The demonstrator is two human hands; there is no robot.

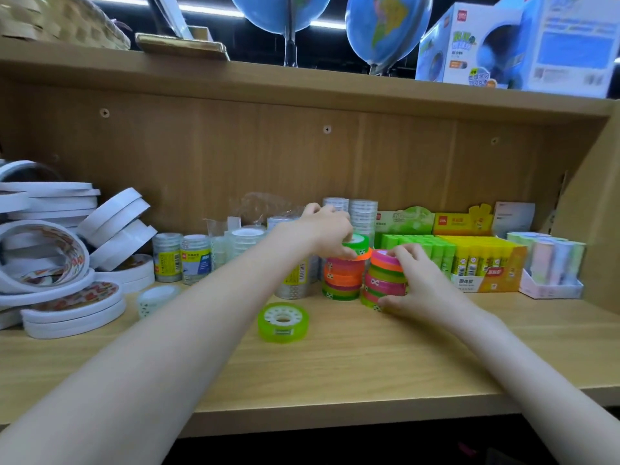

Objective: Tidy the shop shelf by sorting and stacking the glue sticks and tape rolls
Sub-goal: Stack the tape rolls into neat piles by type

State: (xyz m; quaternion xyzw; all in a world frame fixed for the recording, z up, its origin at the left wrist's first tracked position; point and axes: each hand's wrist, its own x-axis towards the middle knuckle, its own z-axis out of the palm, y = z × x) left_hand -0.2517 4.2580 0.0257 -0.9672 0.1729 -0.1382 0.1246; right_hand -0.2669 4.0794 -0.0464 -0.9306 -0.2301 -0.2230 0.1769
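Note:
Two stacks of bright tape rolls stand side by side mid-shelf. My left hand (327, 231) grips a green tape roll (358, 245) on top of the left stack (343, 278). My right hand (422, 280) curls round the right stack (384, 280), fingers on its pink top roll and thumb at the base. A loose green roll (283, 322) lies flat in front of both stacks. Boxes of green glue sticks (416, 248) and yellow glue sticks (483, 260) stand just right of the stacks.
Wide white tape rolls (63, 256) pile up at the left. Clear tape packs (183, 258) and a loose clear roll (157, 298) sit left of my arm. A pastel roll display (550, 266) stands far right by the shelf wall (593, 229). Globes stand on the shelf above.

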